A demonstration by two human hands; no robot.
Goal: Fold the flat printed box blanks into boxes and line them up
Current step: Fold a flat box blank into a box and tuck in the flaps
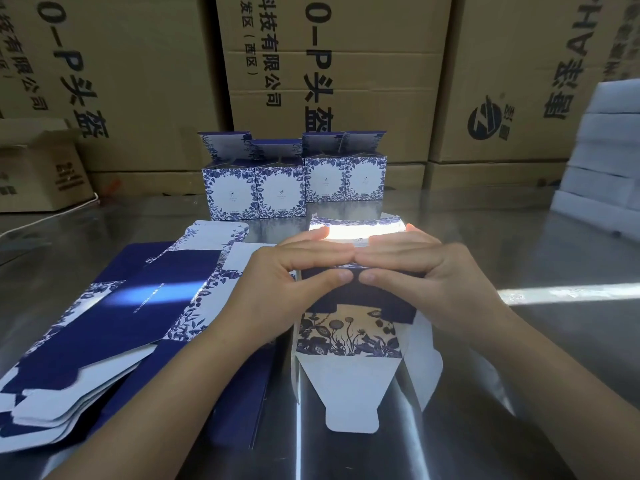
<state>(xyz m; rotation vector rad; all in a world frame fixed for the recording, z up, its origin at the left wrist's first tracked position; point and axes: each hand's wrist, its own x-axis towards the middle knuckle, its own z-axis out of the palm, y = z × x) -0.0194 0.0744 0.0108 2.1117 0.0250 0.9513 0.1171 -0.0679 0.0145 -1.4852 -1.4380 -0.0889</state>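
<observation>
Box: my half-formed box [349, 330] sits mid-table [519, 341], straight ahead of me, directly under both hands.
Left hand: my left hand [291, 275] is curled over the box's left top, with the thumb on the dark panel and the fingers over the far edge.
Right hand: my right hand [412, 271] grips the right side the same way, and the fingertips of the two hands meet at the middle.
Axis: the long axis runs away from me. The near end is open, and its flap [349, 403] lies flat on the table, pointing at me.
Nearer hand: neither, since both sit level. I judge the flap an equal reach for either.
Row: the row [258, 190] of four finished boxes stands just beyond the box's far end, lids up.
Blanks: the blanks [114, 306] lie stacked just left, partly beneath my left forearm.
Room: steel shows to the right of the box. The white stack [602, 161] and the cartons [346, 64] are well apart from it.
Risk: I reckon a forward push would crowd the row, and the right side looks freer.
</observation>
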